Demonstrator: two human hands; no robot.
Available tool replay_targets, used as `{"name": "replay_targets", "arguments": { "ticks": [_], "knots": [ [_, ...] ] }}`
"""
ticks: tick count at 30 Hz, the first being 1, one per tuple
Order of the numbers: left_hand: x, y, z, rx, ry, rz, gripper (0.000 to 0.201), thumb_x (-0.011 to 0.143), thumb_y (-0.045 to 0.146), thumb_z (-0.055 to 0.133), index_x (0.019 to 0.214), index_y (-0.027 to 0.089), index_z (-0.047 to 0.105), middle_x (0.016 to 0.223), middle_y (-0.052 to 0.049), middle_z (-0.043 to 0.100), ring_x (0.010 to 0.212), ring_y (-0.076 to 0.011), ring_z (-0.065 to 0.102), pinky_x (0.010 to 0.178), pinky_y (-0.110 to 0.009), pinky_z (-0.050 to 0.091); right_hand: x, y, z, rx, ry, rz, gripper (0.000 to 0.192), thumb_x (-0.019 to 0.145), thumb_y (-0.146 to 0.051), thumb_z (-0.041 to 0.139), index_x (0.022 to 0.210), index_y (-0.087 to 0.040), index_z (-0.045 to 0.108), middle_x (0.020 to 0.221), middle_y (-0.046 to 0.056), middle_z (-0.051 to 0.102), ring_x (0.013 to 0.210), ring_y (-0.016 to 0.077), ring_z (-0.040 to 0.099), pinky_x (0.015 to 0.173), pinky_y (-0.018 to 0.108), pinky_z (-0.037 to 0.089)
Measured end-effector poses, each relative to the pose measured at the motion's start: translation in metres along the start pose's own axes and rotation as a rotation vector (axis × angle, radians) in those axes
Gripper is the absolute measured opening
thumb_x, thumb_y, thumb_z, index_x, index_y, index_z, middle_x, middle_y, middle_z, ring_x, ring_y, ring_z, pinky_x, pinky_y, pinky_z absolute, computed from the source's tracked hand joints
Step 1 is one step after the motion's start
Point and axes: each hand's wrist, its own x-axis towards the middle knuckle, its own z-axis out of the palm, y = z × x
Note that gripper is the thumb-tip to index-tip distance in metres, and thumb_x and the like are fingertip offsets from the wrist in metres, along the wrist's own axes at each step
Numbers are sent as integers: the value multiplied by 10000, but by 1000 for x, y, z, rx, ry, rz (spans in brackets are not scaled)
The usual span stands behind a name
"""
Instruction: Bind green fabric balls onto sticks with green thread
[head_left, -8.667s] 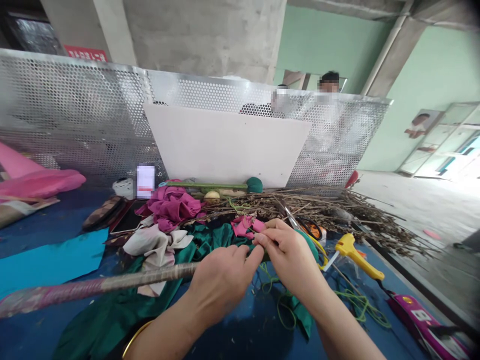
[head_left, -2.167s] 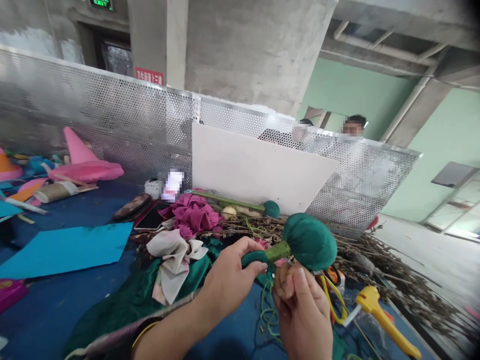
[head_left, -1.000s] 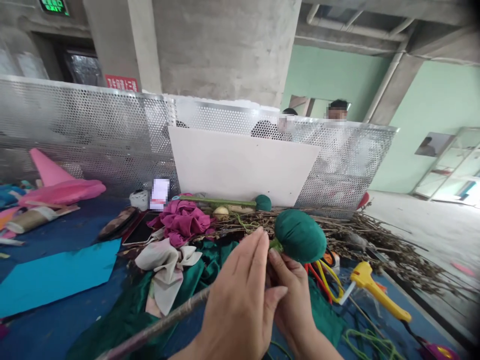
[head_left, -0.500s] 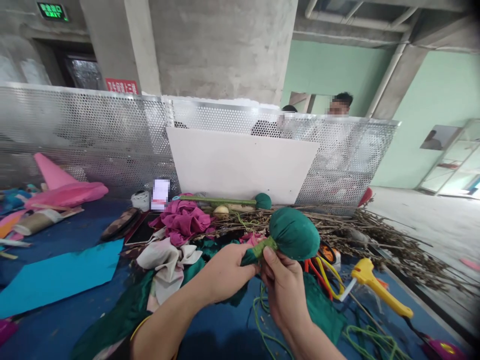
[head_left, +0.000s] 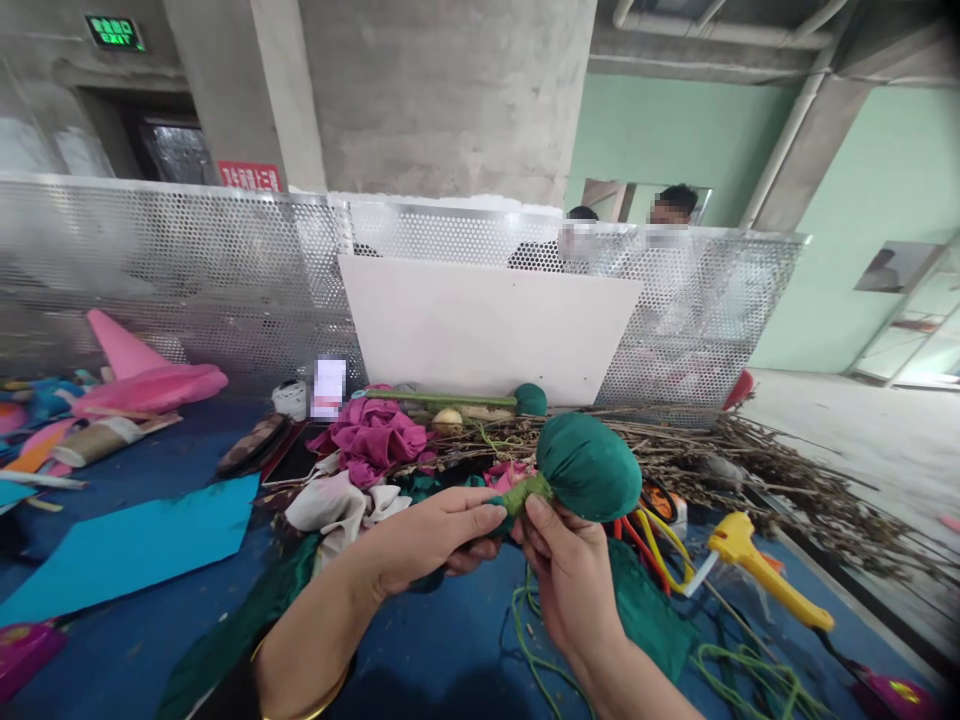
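A stuffed green fabric ball with a neck wrapped in light green cord is held up over the blue table. My right hand pinches the wrapped neck just below the ball, thumb on top. My left hand is closed around the lower end of the neck, where dark green cloth comes out; its fingers are partly hidden beneath. Loose green cord hangs below my hands. Dark green cloth lies right of my right wrist, and white cloth left of my left hand.
A yellow glue gun and red-handled and yellow-handled scissors lie at right. Dry twigs stretch along the back, near magenta cloth. Blue sheet and a pink cone shape are at left. A perforated metal screen stands behind.
My left hand has shifted its grip, its thumb now lying straighter along the cloth-wrapped end. My right hand still pinches the neck. The view has turned slightly.
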Motion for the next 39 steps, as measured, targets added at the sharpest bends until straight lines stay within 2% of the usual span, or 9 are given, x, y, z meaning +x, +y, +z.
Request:
{"name": "replay_targets", "arguments": {
  "ticks": [4, 10, 13, 17, 21, 26, 33, 36, 39],
  "knots": [
    [-5, -1, 1, 220, 51, 30, 360, 842, 514, 542, 788, 159, 558, 616, 51, 428, 519, -80, 379, 504, -217, 294, 1, 4, 0, 0, 41, 1, 408, 637, -352, 820, 536, -179, 465, 449, -104, 277, 431, 49, 205, 398, 211, 194],
    [-11, -4, 13, 627, 414, 129, 311, 890, 443, 456, 713, 203, 544, 677, -1, 568, 648, -164, 522, 583, -250, 361, 3, 7, 0, 34, 45, 18, 422, 623, -341, 835, 553, -182, 450, 450, -115, 262, 421, 43, 196, 377, 199, 189],
    [-15, -3, 14, 652, 388, 177, 223, 889, 367, 464, 941, 215, 619, 845, -28, 664, 779, -200, 585, 694, -264, 414, 2, 6, 1, 63, 33, 26, 414, 629, -328, 835, 571, -184, 451, 461, -117, 267, 418, 43, 202, 369, 192, 203],
    [-16, -3, 13, 694, 398, 177, 443, 918, 320, 425, 1357, 262, 437, 1078, -48, 691, 932, -237, 632, 780, -290, 445, 1, 4, 3, 93, 23, 39, 390, 627, -319, 839, 602, -179, 476, 486, -109, 306, 429, 44, 219, 365, 179, 202],
    [-8, -13, 17, 911, 448, 286, 459, 958, 319, 355, 1416, 312, 380, 1251, -39, 637, 1076, -248, 616, 852, -312, 451, 4, 2, 3, 78, 75, 23, 429, 601, -329, 848, 554, -179, 449, 463, -109, 297, 424, 45, 233, 370, 181, 226],
    [1, -22, 21, 1216, 554, 233, 330, 975, 313, 315, 1179, 194, 545, 903, -75, 711, 816, -271, 670, 645, -316, 443, 7, 3, 2, 115, 79, 35, 429, 615, -305, 845, 550, -181, 439, 468, -112, 287, 419, 44, 231, 366, 174, 229],
    [-7, -14, 13, 1049, 569, 217, 257, 991, 321, 305, 1029, 217, 538, 755, -5, 655, 721, -203, 637, 583, -263, 372, -5, -3, 8, 184, 30, 85, 261, 707, -374, 781, 778, -178, 623, 643, -41, 489, 559, 91, 473, 508, 210, 441],
    [-8, -13, 10, 995, 584, 232, 230, 981, 314, 334, 1035, 219, 537, 789, -2, 662, 758, -197, 636, 618, -260, 393, -12, 0, 7, 129, 16, 31, 268, 799, -446, 681, 742, -191, 620, 573, -65, 385, 485, 83, 408, 443, 198, 393],
    [-7, -14, 7, 964, 570, 254, 228, 975, 321, 345, 1021, 228, 547, 864, -1, 688, 820, -200, 651, 663, -267, 426, -17, 5, 0, -113, -27, -122, 320, 866, -441, 605, 680, -180, 604, 536, -62, 377, 432, 67, 306, 389, 184, 281]
  ]
}}
